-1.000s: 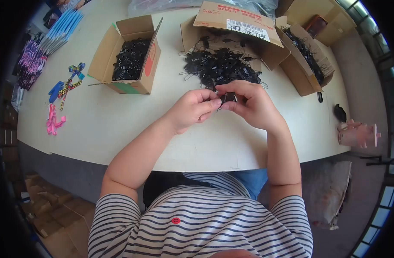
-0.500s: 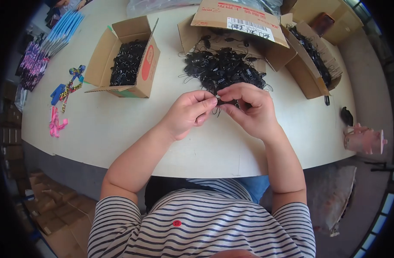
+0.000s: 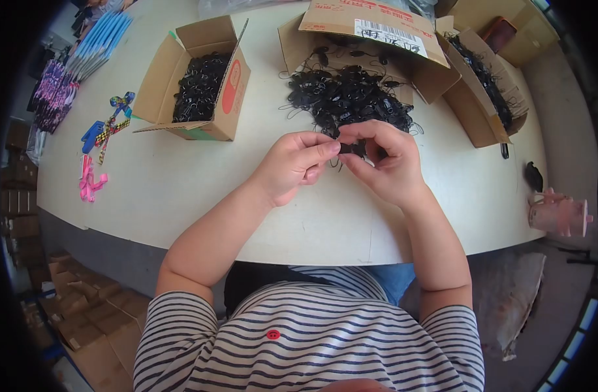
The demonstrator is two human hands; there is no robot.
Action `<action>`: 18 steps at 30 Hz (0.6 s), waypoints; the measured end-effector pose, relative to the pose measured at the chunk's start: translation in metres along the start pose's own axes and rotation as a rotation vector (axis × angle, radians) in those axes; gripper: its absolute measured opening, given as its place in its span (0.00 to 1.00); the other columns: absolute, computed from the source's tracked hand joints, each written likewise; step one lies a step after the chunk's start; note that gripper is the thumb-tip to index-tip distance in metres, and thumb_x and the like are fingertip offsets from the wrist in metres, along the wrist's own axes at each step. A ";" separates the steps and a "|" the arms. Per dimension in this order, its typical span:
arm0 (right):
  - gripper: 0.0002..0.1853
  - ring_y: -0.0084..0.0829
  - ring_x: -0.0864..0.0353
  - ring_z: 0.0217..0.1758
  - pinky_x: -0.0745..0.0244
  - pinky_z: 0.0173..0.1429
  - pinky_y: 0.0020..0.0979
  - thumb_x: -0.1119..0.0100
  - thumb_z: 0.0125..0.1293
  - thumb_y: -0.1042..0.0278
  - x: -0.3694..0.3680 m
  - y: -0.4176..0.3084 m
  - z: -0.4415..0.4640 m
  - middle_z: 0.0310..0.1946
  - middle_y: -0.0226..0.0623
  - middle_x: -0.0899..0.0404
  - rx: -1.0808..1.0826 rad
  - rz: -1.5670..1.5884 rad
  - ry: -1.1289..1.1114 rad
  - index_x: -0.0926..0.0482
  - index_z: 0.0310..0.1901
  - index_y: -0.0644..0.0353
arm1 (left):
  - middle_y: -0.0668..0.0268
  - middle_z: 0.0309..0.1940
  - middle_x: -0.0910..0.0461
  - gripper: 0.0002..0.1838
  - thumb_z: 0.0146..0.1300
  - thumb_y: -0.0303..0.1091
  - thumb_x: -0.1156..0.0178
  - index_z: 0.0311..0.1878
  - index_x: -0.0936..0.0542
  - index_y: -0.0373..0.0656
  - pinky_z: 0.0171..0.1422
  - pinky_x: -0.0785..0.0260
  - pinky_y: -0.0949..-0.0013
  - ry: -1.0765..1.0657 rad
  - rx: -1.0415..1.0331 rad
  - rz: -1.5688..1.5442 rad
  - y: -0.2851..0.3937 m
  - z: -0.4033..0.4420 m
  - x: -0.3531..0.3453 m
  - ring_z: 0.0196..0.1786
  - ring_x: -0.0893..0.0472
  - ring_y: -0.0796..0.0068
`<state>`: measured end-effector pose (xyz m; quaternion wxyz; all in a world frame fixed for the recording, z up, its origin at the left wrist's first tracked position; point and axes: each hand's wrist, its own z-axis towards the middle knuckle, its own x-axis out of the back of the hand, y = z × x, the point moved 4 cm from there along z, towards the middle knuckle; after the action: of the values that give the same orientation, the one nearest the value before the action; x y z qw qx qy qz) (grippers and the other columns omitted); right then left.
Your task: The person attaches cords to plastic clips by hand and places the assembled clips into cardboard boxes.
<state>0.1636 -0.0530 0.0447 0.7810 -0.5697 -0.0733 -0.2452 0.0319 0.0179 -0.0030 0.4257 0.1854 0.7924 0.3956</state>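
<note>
My left hand (image 3: 300, 163) is closed in a pinch, thumb against forefinger, on a small black piece with a thin cord loop (image 3: 346, 149). Facing it, my right hand (image 3: 389, 160) has its forefinger and thumb curled at the same piece, the fingertips of both hands nearly meeting. The fingers cover most of this piece. Just beyond my hands lies a heap of black oval pieces with thin loops (image 3: 351, 98), spilling from a tipped cardboard box (image 3: 331, 18).
Left stands an open carton (image 3: 232, 98) of black parts; another box (image 3: 472, 114) of them is at right. Colourful straps (image 3: 110, 127) and a pink strap (image 3: 90, 179) lie on the white table (image 3: 181, 189). A pink cup (image 3: 560, 215) sits near the right edge. A person is partly visible top left.
The whole view has shifted slightly, with the table's things appearing a little to the right and higher. My hands stay together at the small black piece, with the right fingers moved slightly.
</note>
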 end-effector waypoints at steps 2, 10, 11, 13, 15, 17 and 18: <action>0.15 0.17 0.39 0.18 0.41 0.21 0.19 0.35 0.44 0.81 -0.001 0.001 0.000 0.30 0.29 0.22 0.023 -0.007 -0.001 0.20 0.37 0.59 | 0.77 0.19 0.34 0.08 0.61 0.35 0.42 0.37 0.22 0.39 0.21 0.51 0.83 0.009 0.011 -0.019 0.000 0.000 0.000 0.19 0.39 0.89; 0.15 0.17 0.39 0.18 0.42 0.21 0.19 0.34 0.44 0.80 -0.001 0.005 -0.001 0.31 0.29 0.21 0.052 -0.002 -0.009 0.21 0.37 0.59 | 0.77 0.17 0.35 0.08 0.60 0.34 0.41 0.36 0.22 0.40 0.21 0.50 0.83 -0.011 0.019 -0.064 -0.003 0.001 0.003 0.19 0.39 0.89; 0.15 0.17 0.39 0.18 0.41 0.21 0.19 0.34 0.44 0.80 -0.001 0.004 -0.001 0.31 0.29 0.21 0.054 -0.002 -0.013 0.21 0.37 0.59 | 0.77 0.17 0.35 0.07 0.60 0.34 0.41 0.36 0.22 0.40 0.21 0.50 0.83 -0.010 0.020 -0.061 -0.003 0.001 0.003 0.19 0.39 0.89; 0.15 0.17 0.39 0.18 0.41 0.21 0.19 0.34 0.44 0.80 -0.001 0.003 0.000 0.30 0.29 0.22 0.064 0.005 -0.008 0.21 0.37 0.59 | 0.77 0.17 0.35 0.07 0.60 0.34 0.41 0.35 0.22 0.40 0.21 0.50 0.82 -0.005 0.023 -0.071 -0.002 0.001 0.001 0.19 0.39 0.88; 0.15 0.17 0.39 0.18 0.42 0.21 0.19 0.34 0.44 0.80 -0.002 0.003 0.000 0.30 0.29 0.22 0.082 0.021 0.011 0.20 0.37 0.59 | 0.77 0.17 0.35 0.07 0.60 0.34 0.41 0.34 0.22 0.40 0.21 0.50 0.82 -0.004 0.026 -0.084 -0.002 0.001 0.001 0.19 0.39 0.88; 0.14 0.17 0.39 0.18 0.42 0.21 0.20 0.34 0.44 0.80 -0.001 0.004 0.000 0.29 0.29 0.22 0.096 0.005 0.003 0.20 0.36 0.60 | 0.77 0.16 0.35 0.06 0.59 0.33 0.40 0.33 0.22 0.41 0.20 0.50 0.82 -0.005 0.025 -0.099 -0.004 0.002 0.004 0.19 0.38 0.88; 0.14 0.17 0.39 0.18 0.42 0.21 0.20 0.33 0.44 0.80 -0.001 0.005 0.000 0.29 0.29 0.22 0.104 -0.002 -0.002 0.20 0.36 0.60 | 0.77 0.17 0.35 0.06 0.60 0.33 0.41 0.33 0.23 0.41 0.20 0.50 0.82 -0.016 0.028 -0.097 -0.004 0.002 0.004 0.19 0.38 0.87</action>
<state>0.1650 -0.0517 0.0403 0.8092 -0.5286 -0.0874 -0.2412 0.0312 0.0187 -0.0092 0.4480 0.1558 0.8025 0.3620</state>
